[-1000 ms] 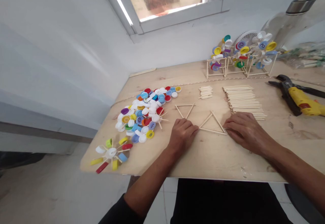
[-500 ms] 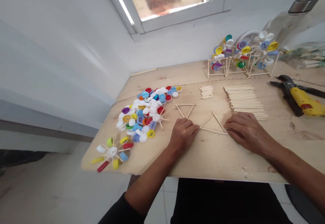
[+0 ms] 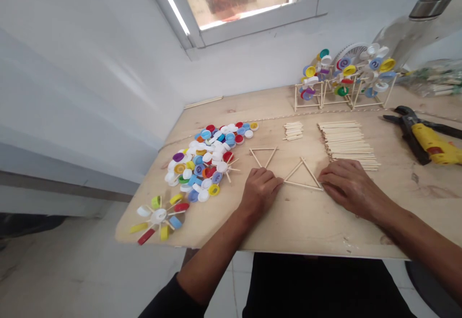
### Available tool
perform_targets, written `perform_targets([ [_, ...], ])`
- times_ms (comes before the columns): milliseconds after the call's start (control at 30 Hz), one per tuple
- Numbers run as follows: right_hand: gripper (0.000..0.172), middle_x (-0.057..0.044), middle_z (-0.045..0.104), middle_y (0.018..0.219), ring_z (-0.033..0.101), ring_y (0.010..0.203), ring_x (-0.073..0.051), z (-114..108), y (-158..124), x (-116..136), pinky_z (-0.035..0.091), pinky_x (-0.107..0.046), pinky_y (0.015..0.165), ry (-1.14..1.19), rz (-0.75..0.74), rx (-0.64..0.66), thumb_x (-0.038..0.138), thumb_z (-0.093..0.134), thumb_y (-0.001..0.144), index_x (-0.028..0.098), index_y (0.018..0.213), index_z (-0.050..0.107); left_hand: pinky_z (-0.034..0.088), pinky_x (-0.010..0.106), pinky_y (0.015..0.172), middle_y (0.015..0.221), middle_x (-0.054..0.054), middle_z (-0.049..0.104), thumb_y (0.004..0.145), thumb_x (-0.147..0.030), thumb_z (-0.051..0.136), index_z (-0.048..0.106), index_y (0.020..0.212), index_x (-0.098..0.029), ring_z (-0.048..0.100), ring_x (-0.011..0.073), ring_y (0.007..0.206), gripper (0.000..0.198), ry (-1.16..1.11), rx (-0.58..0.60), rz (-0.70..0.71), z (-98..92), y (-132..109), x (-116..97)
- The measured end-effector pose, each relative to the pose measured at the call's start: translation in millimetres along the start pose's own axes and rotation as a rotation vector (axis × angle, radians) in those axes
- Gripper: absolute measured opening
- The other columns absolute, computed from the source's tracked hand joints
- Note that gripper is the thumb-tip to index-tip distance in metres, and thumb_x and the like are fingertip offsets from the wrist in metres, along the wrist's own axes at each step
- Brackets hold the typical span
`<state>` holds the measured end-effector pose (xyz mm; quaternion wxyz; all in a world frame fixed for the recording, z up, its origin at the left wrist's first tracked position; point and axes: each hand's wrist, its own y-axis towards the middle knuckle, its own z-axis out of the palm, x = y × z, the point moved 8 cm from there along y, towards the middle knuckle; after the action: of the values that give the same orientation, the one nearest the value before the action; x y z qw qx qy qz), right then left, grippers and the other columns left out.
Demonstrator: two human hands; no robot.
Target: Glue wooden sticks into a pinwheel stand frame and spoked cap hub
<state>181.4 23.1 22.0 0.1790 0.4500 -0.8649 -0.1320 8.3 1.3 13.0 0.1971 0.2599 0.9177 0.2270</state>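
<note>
A triangle of thin wooden sticks (image 3: 303,184) lies flat on the table between my hands. My left hand (image 3: 260,188) is closed, with its fingertips pinching the triangle's left corner. At the right corner, my right hand (image 3: 342,183) is closed too, thumb and fingers pressed together at the stick ends. A second stick triangle (image 3: 264,149) lies just beyond my left hand, which hides its lower tip. Past my right hand is a stack of long sticks (image 3: 348,140), and a small pile of short sticks (image 3: 293,131) sits to its left.
Coloured bottle caps (image 3: 205,164) are heaped on the left. A cap wheel (image 3: 159,216) lies at the near left table corner. Several cap wheels on stick frames (image 3: 346,87) stand at the back. A yellow glue gun (image 3: 436,145) and black-handled pliers (image 3: 402,118) lie right.
</note>
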Motion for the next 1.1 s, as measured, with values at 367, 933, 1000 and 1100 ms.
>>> perform_targets([
  [367, 0.013, -0.004, 0.066, 0.091, 0.057, 0.088, -0.018, 0.0, 0.8, 1.3, 0.034, -0.036, 0.080, 0.006, 0.003, -0.002, 0.018, 0.048, 0.088, 0.021, 0.089, 0.061, 0.039, 0.031, 0.068, 0.067, 0.003, 0.062, 0.089, -0.022, 0.050, 0.067, 0.079, -0.018, 0.052, 0.0148, 0.067, 0.020, 0.014, -0.005, 0.000, -0.9, 0.0, -1.1],
  [933, 0.012, -0.003, 0.066, 0.092, 0.057, 0.091, -0.018, 0.1, -0.6, 0.0, 0.033, -0.035, 0.083, -0.001, 0.029, -0.017, 0.018, 0.050, 0.088, 0.020, 0.091, 0.062, 0.039, 0.031, 0.068, 0.069, 0.003, 0.062, 0.089, -0.023, 0.050, 0.067, 0.084, -0.018, 0.054, 0.0156, 0.069, 0.019, -0.022, 0.012, -0.029, 0.0, -1.5, 1.7],
  [1000, 0.013, -0.003, 0.066, 0.092, 0.057, 0.091, -0.018, -0.4, -0.3, -0.4, 0.033, -0.035, 0.083, 0.003, 0.040, -0.015, 0.018, 0.050, 0.088, 0.020, 0.092, 0.062, 0.039, 0.031, 0.069, 0.070, 0.004, 0.062, 0.089, -0.022, 0.049, 0.067, 0.086, -0.018, 0.055, 0.0158, 0.069, 0.019, -0.041, 0.029, -0.040, -0.4, -1.4, 1.9],
  [1100, 0.013, -0.004, 0.067, 0.090, 0.057, 0.089, -0.018, -1.8, 0.3, -0.7, 0.033, -0.035, 0.081, 0.006, 0.051, -0.015, 0.019, 0.050, 0.088, 0.020, 0.090, 0.063, 0.039, 0.032, 0.069, 0.072, 0.004, 0.063, 0.087, -0.019, 0.049, 0.067, 0.089, -0.018, 0.055, 0.0161, 0.071, 0.018, -0.075, 0.041, -0.063, -2.0, -1.0, 2.5],
])
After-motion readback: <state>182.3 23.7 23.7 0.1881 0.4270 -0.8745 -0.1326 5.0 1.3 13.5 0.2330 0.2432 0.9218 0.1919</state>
